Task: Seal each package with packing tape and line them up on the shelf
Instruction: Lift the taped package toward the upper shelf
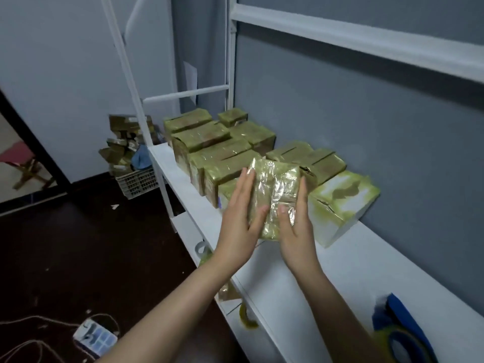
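A small package (275, 195) wrapped in glossy yellowish tape is held above the white shelf (340, 271). My left hand (242, 218) presses flat against its left side and my right hand (294, 221) grips its right side, thumb on top. Behind it, several taped packages (209, 142) stand in rows along the shelf toward the far end. A paler package (343, 203) sits just right of the held one, against the wall. A blue tape dispenser (400, 331) with a tape roll lies on the shelf at the bottom right.
A grey wall (366, 121) backs the shelf, and a white frame bar (366, 35) runs overhead. A crate with unsealed boxes (131, 158) sits on the dark floor beyond the shelf's far end. A power strip (95, 336) with cables lies on the floor at lower left.
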